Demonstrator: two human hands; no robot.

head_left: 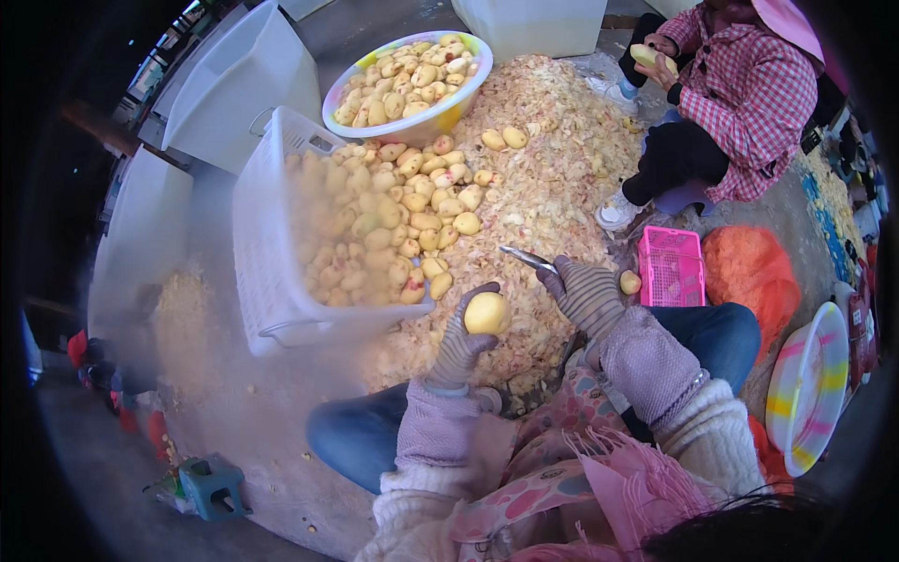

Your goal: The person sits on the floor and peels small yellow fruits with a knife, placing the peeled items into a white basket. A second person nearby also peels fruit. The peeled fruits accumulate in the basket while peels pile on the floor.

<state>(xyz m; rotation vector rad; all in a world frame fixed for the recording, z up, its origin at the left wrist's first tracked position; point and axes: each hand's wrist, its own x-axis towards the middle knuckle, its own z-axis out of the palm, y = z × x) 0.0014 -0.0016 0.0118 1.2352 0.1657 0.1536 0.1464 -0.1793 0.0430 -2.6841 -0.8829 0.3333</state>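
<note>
My left hand [456,351], in a striped glove, is closed around a pale peeled potato [487,314]. To its right, my right hand [592,298], gloved the same way, grips a slim metal peeler [527,258] whose tip points left above the peelings. A gap separates the peeler from the potato. Beyond my left hand, a white plastic crate [257,234] lies on its side, spilling potatoes [426,223] with reddish spots onto a wide heap of peelings [543,192]. A single potato [630,282] rests right of my right hand.
A colourful basin [479,70] heaped with potatoes stands behind the crate. Across the peelings, a co-worker in a checked shirt [749,117] holds a potato [651,60]. On my right are a pink basket [672,245], an orange mesh sack [749,281] and another basin [779,403]. A stool [213,487] sits lower left.
</note>
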